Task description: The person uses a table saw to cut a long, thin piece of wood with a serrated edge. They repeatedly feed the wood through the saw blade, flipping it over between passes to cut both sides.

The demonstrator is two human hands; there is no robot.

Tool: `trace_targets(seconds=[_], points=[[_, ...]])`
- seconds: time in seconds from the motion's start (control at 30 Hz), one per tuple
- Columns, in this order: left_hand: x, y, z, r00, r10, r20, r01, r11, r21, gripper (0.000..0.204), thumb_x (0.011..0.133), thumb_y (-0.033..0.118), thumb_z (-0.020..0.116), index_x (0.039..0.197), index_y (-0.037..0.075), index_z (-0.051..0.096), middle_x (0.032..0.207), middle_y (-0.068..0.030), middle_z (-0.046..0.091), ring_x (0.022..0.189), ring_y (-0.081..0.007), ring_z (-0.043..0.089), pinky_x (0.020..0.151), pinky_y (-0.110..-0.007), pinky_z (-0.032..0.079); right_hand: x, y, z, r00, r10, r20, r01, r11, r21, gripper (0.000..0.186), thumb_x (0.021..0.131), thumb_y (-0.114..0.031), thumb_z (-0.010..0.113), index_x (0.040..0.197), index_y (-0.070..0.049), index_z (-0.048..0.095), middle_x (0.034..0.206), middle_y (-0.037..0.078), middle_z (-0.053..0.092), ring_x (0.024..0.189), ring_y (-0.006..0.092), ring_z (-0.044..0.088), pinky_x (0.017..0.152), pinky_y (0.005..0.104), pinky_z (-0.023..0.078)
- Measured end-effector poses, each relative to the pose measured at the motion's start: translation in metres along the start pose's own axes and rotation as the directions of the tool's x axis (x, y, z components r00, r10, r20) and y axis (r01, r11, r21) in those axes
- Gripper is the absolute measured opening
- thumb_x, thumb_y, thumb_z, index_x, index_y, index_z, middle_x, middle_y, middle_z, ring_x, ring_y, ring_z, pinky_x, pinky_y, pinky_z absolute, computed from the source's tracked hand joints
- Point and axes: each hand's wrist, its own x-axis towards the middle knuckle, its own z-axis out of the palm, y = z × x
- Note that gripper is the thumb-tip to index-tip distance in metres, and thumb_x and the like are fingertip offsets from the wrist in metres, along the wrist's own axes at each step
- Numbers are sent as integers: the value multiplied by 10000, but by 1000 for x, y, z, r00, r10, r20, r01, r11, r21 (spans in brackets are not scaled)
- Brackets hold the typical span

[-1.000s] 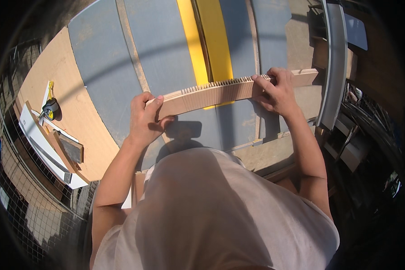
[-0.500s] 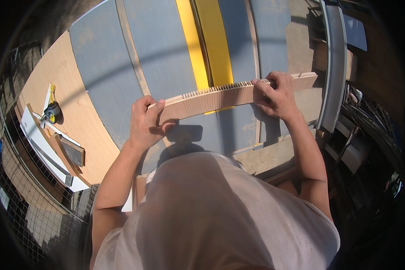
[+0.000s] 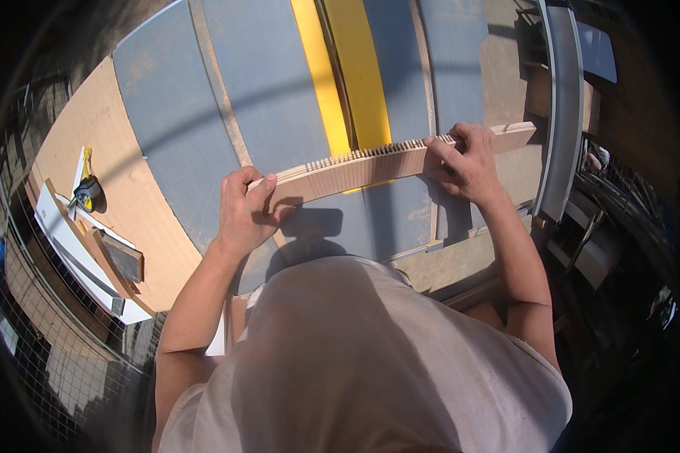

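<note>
Beneath slotted strip [image 3: 355,168], sunlit grey tabletop [image 3: 261,60]

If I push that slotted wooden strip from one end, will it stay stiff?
The wooden strip probably flexes along its middle, where many close cuts notch the upper edge. Its plain right end, lacking visible cuts, should stay stiffer. The slim teeth between cuts might snap if knocked.

Over the worktop [image 3: 268,121] here, a strip [image 3: 347,174] crosses mid-frame; a tape measure [image 3: 88,195] lies left, a rail [image 3: 564,113] upper right.
</note>
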Motion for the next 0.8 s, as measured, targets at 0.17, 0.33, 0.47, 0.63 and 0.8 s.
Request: trace_targets(seconds=[0.17,0.33,0.47,0.63,0.8], points=[[1,1,-1,1000,-2,9,2,1000,17,1051,560,118,1009,1453,233,467,1170,-154,518,997,-334,545,799,-454,495,1,0,-1,1000,1,8,-1,1000,-6,830,576,-205,932,1341,-356,648,1147,90,487,1026,294,500,892,457,388],[0,-1,-1,1000,7,10,-7,1000,10,1039,567,124,1007,1448,233,469,1173,-151,516,1006,-330,543,803,-451,494,1,0,0,1000,6,14,-6,1000,-6,839,578,-194,932,1345,-364,639,1148,88,486,1031,294,502,901,458,393],[-1,-1,-1,1000,1,12,-1,1000,9,1031,566,130,1008,1440,224,470,1174,-152,516,1009,-330,543,805,-449,493,1,-1,-1,1000,12,26,-12,1000,-19,848,571,-187,936,1344,-367,637,1151,86,486,1040,293,506,904,456,398],[3,1,-3,1000,6,11,-6,1000,25,995,556,138,1009,1405,195,494,1159,-156,520,980,-329,548,794,-446,489,4,-1,-3,1000,4,19,-4,1000,-18,845,570,-198,944,1342,-356,640,1152,87,499,1036,291,518,895,453,398],[6,2,-5,1000,0,22,-1,999,35,909,563,147,1001,1341,136,532,1136,-158,527,933,-324,554,769,-442,483,11,-4,-8,1000,5,26,-6,999,34,841,570,-235,950,1346,-334,640,1150,90,516,1026,291,529,884,452,393]])
